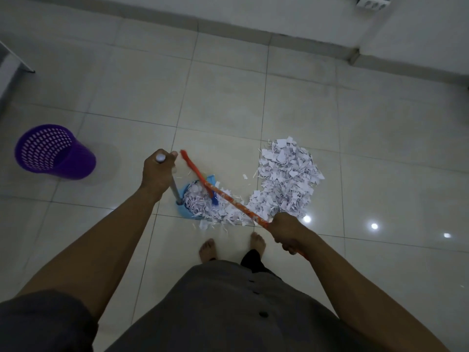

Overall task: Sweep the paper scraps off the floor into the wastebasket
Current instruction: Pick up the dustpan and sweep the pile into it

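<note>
A heap of white paper scraps [286,179] lies on the tiled floor, curving left into a light blue dustpan [183,212] that holds scraps. My left hand [157,171] grips the top of the dustpan's grey upright handle [175,190]. My right hand [285,231] grips the orange broom handle [233,201], which slants up-left across the dustpan. The broom's blue head [215,199] rests among the scraps in the dustpan. A purple mesh wastebasket [54,152] stands on the floor at the far left, apart from both hands.
My two bare feet [232,246] stand just behind the scraps. A wall with a baseboard [279,38] runs across the back, with a socket strip [371,2] at the top right. A pale furniture edge [11,64] shows at far left.
</note>
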